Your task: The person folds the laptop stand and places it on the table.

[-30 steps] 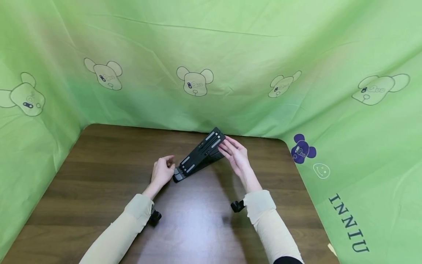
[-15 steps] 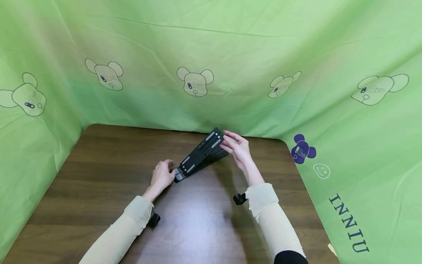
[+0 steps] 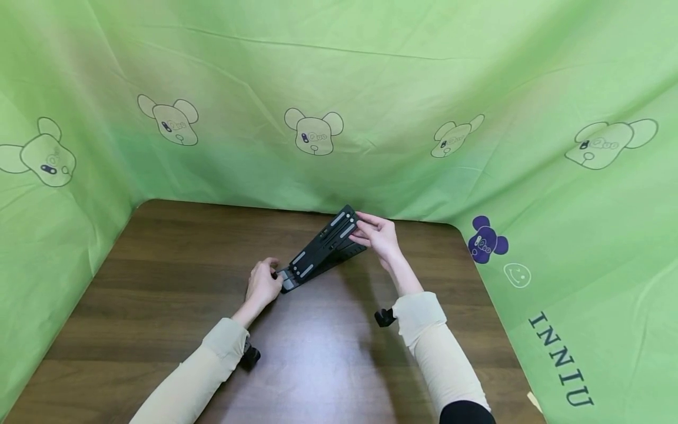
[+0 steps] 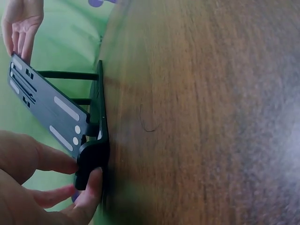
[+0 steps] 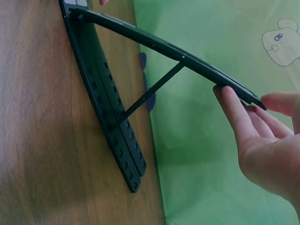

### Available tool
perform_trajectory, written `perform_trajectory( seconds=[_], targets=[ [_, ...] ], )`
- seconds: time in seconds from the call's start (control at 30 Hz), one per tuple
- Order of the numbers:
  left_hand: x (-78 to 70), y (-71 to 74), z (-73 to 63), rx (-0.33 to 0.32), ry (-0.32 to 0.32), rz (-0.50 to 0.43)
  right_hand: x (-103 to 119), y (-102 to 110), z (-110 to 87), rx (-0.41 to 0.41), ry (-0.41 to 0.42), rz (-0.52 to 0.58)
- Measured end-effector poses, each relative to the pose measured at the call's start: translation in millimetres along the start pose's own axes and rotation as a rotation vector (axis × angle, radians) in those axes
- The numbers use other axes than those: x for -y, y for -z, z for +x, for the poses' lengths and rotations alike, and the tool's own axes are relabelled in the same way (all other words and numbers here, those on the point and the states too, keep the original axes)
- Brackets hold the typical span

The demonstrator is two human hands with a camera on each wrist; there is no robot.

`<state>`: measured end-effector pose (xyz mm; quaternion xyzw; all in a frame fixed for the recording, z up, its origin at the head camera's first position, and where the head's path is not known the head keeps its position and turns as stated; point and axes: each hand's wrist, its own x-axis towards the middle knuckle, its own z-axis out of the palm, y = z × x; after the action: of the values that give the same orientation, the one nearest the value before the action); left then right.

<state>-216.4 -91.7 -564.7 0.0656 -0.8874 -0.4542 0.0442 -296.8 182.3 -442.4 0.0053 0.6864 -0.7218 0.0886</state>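
A black folding laptop stand [image 3: 322,242] with pale grey pads stands near the back of the table, its upper plate tilted up to the right. Thumb and fingers of my left hand [image 3: 263,284] pinch the lip at its low hinged end, as the left wrist view shows close up. At the raised end my right hand [image 3: 382,238] grips the plate's edge between thumb and fingers. In the right wrist view a thin strut [image 5: 152,93] props the plate [image 5: 206,72] above the notched base [image 5: 101,103], which lies along the table.
The brown wooden table [image 3: 175,282] ends at a green curtain [image 3: 371,70] printed with bear heads, close behind the stand. Small black devices sit at both wrists, under rolled pale sleeves [image 3: 424,324].
My left hand has moved onto the stand's low end and now pinches it. The right fingers have left the plate's end slightly and closed back on it. The plate's tilt looks much the same.
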Motion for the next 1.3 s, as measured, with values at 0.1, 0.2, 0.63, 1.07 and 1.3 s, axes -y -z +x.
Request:
perform_trajectory(
  seconds=[0.1,0.2,0.63,1.07,1.3],
  targets=[
    [-3.9,2.1,-2.9,-0.018,0.01,-0.021,0,-1,0.4,0.024,0.007,-0.028],
    [-6.1,2.9,-4.7,-0.041,-0.002,-0.036,-1,-1,0.4,0.023,0.01,-0.029],
    [-3.6,-4.1,1.8,-0.059,-0.025,-0.029,0,-9,-7.0,-0.066,0.023,-0.005],
    [13.4,-11.1,23.4,-0.009,0.037,0.009,0,-18,-17.0,-0.182,0.012,-0.007],
    [22.8,-12.5,35.1,-0.008,0.036,0.029,0,-16,-19.6,-0.183,-0.006,0.019]
  ],
)
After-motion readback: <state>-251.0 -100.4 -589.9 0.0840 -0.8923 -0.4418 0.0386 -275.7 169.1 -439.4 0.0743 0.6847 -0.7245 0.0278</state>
